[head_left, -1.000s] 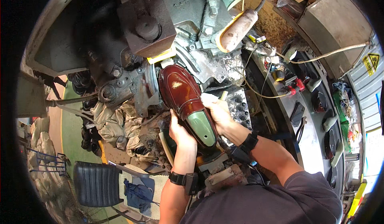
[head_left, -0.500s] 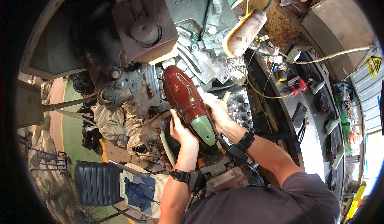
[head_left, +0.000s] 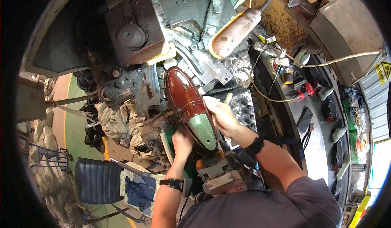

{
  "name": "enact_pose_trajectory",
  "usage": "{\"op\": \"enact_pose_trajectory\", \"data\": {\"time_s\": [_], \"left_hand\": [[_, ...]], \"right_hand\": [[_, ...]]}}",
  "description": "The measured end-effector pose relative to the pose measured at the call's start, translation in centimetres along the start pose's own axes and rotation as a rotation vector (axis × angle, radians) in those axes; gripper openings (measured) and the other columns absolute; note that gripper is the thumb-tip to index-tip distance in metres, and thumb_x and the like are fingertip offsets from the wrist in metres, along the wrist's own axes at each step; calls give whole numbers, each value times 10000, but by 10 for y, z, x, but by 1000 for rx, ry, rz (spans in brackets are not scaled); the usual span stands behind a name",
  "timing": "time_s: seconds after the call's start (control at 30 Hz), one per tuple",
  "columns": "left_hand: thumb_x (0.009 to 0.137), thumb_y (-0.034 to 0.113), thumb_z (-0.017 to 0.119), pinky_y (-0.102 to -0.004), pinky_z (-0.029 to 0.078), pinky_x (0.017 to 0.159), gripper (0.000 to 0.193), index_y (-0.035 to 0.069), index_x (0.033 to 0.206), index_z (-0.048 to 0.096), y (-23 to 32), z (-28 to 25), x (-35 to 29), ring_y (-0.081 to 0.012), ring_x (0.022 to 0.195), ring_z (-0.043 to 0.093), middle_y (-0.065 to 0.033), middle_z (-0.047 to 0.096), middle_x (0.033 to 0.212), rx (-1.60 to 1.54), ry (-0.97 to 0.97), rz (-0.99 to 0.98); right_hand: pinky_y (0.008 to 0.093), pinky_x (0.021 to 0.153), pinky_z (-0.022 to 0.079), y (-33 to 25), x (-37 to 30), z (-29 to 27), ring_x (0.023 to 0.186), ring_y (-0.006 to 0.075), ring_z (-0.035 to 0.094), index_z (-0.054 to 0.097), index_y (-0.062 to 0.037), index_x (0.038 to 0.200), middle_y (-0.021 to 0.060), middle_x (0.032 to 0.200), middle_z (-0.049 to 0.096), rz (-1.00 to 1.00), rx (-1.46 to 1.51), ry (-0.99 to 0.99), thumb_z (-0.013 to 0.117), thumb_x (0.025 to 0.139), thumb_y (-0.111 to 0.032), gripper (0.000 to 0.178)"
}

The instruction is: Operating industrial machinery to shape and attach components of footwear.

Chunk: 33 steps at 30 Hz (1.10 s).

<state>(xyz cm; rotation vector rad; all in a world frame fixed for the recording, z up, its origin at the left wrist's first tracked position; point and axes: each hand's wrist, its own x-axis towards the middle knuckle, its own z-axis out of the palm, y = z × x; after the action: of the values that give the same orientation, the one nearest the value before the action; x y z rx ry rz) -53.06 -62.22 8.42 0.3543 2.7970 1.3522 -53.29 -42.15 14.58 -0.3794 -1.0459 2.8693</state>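
Observation:
A glossy reddish-brown leather shoe (head_left: pixel 183 93) sits on a green shoe last (head_left: pixel 202 130), toe pointing away from me, at the metal jaws of a machine. My right hand (head_left: pixel 223 115) grips the shoe's right side near the opening, its fingertips partly out of sight. My left hand (head_left: pixel 182 142) is low beside the last's left edge, off the shoe's side. Its fingers bend down and are hidden, so what they touch does not show.
A dark machine head (head_left: pixel 132 36) overhangs at the left, and a yellow-edged lamp (head_left: pixel 235 32) hangs at the right. A curved bench (head_left: pixel 315 154) holds shoes, lasts and a phone (head_left: pixel 304 119). A black chair (head_left: pixel 99 181) stands at the lower left.
My left hand has let go of the shoe's left side and moved down beside the last. My right hand stays on the shoe, which has barely moved.

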Motion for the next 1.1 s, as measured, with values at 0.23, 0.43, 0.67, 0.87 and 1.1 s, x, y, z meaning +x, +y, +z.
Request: {"op": "enact_pose_trajectory", "data": {"time_s": [0.23, 0.43, 0.67, 0.87, 1.1], "left_hand": [[940, 408, 631, -469, 532, 882, 427, 39, 1154, 639, -82, 18, -82, -433, 1042, 643, -269, 653, 1144, 157, -406, -86], [808, 141, 739, -354, 536, 811, 419, 57, 1202, 627, -60, 14, -109, -250, 920, 680, -190, 705, 1035, -1095, -377, -762], [676, 87, 905, -281, 569, 765, 450, 36, 1087, 726, 26, -112, -139, -145, 832, 688, -57, 735, 965, -324, 19, -198], [996, 366, 557, -439, 568, 821, 400, 10, 1141, 663, 89, -213, -101, -272, 915, 698, -117, 711, 1057, -1241, 455, -189], [978, 335, 641, -373, 546, 855, 276, 85, 1091, 673, 186, -164, -58, -235, 919, 685, -70, 725, 1031, -1271, -20, -246]], "right_hand": [[350, 818, 624, -50, -26, -29, 941, 293, 733, 505, 19, 1347, 229, 1146, 697, 199, -268, 63, 546, 1047, -215, 382], [358, 837, 614, -68, -45, -24, 936, 290, 731, 495, 37, 1347, 226, 1162, 694, 107, -298, 14, 537, 1050, -225, 398], [312, 797, 591, -74, -113, 11, 889, 184, 713, 538, 27, 1328, 162, 1075, 721, -103, -527, -99, 626, 1013, -244, 426], [424, 1181, 328, -68, -203, 68, 1432, 265, 419, 422, -95, 1525, 141, 1537, 462, -428, -1091, -792, 877, 791, -288, 885], [459, 1179, 348, -70, -246, 61, 1399, 363, 455, 318, 24, 1528, 217, 1552, 401, -960, -1233, -609, 929, 710, -304, 1072]]}}
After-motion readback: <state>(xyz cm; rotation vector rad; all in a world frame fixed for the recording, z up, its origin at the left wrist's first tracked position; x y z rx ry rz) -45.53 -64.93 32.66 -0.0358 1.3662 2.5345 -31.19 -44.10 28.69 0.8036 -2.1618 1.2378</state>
